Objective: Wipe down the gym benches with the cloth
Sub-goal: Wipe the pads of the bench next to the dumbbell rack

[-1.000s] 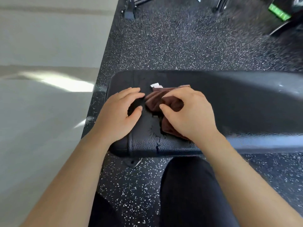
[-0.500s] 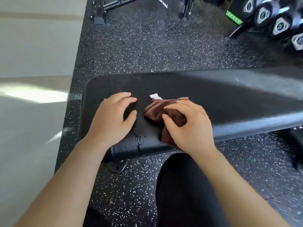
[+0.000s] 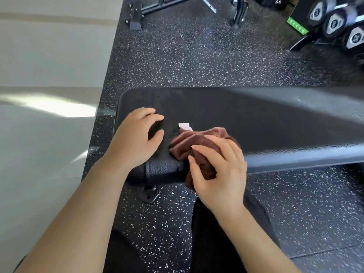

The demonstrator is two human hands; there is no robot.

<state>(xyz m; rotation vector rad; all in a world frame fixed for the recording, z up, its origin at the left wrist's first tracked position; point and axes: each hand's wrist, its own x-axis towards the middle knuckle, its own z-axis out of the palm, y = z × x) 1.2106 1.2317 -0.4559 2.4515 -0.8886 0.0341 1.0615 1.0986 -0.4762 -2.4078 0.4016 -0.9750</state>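
At frame centre, a right hand (image 3: 220, 170) grips a bunched brown cloth (image 3: 189, 144) on a black bench (image 3: 256, 119); the left hand (image 3: 136, 142) rests beside it, fingers loosely curled.

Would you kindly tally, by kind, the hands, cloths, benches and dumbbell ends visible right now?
Hands: 2, the left hand flat on the pad, the right hand gripping the cloth
Brown cloth: 1
Black bench being wiped: 1
Dumbbell ends at top right: 3 clearly visible, somewhat blurred
Total: 7
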